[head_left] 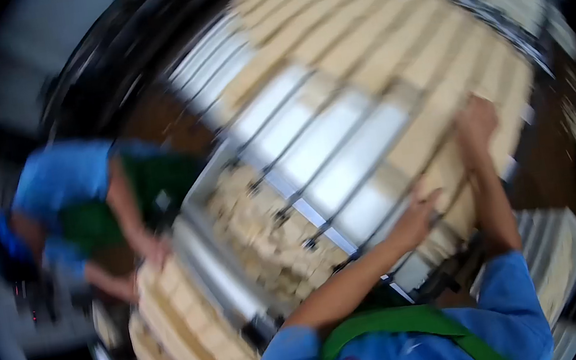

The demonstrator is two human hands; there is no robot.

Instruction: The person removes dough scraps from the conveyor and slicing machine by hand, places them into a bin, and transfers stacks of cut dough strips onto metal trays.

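Observation:
My left hand [415,221] is over the near end of the lanes, its thumb apart from the fingers and nothing visible in it. Farther out, my right hand [477,120] rests on or just above the rows of pale tan pieces [361,22]; blur hides what its fingers do. Those pieces lie in long lanes between thin dark rods [302,152] on a shiny metal surface [341,136]. Bare metal shows in the middle and near lanes. Whether either hand touches a piece is unclear.
A bin of loose, broken-looking tan pieces [270,234] sits at the lanes' left end, beside a silver roller-like bar [215,264]. At left, a co-worker [75,188] in blue handles stacked tan slabs [184,334]. More pale stacks [545,254] stand at lower right.

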